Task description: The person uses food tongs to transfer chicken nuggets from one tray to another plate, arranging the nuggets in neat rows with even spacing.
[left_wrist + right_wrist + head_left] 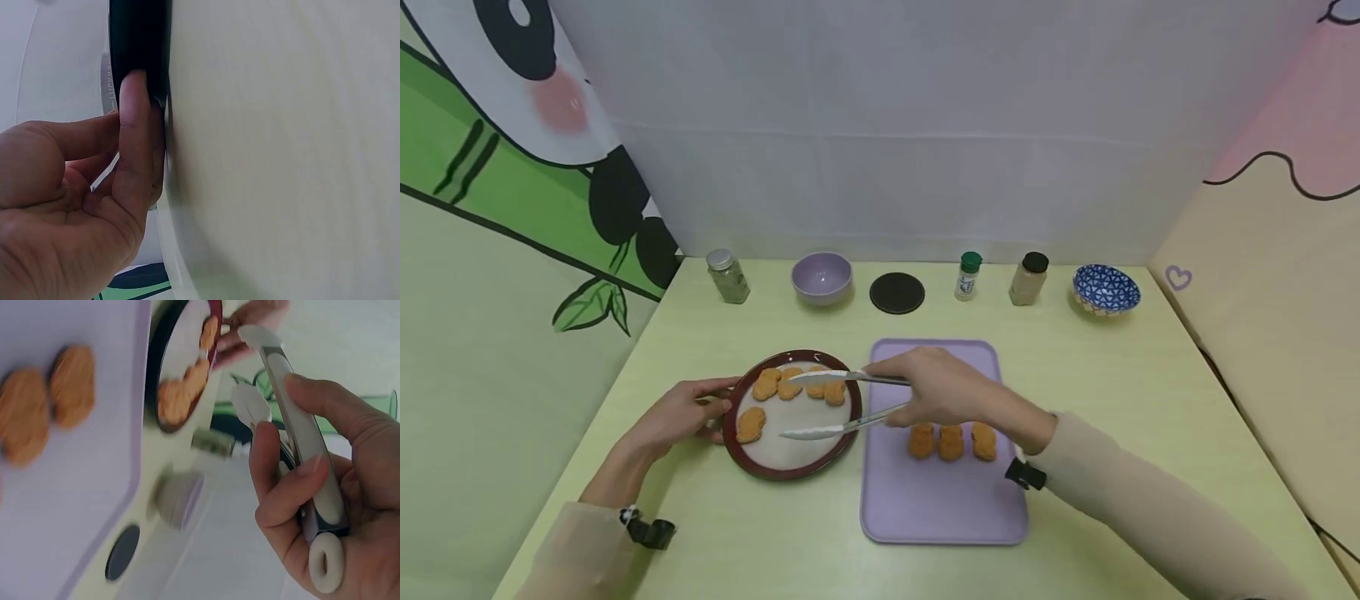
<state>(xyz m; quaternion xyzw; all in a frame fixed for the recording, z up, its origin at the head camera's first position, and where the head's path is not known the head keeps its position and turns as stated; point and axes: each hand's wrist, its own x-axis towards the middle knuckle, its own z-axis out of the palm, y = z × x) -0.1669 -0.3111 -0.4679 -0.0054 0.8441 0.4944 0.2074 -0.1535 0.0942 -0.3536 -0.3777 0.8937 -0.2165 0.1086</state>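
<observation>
In the head view, my left hand point(673, 417) grips the left rim of a brown-rimmed round plate point(786, 473); the left wrist view has the fingers pinching its dark edge point(139, 37). Several chicken nuggets point(750, 425) lie on the plate, most along its far side. My right hand point(947, 387) holds metal tongs point(823, 432) with white tips. Their two arms are spread over the plate, with nothing between the tips. The right wrist view shows thumb and fingers around the tongs' handles point(300, 419). Below the right hand, more nuggets point(951, 442) rest on a purple tray point(940, 500).
Along the back stand a silver-lidded jar point(728, 277), a purple bowl point(822, 279), a flat black disc point(897, 293), a green-capped shaker point(967, 277), a black-capped jar point(1028, 279) and a blue patterned bowl point(1106, 290). A white curtain point(880, 183) hangs behind the table.
</observation>
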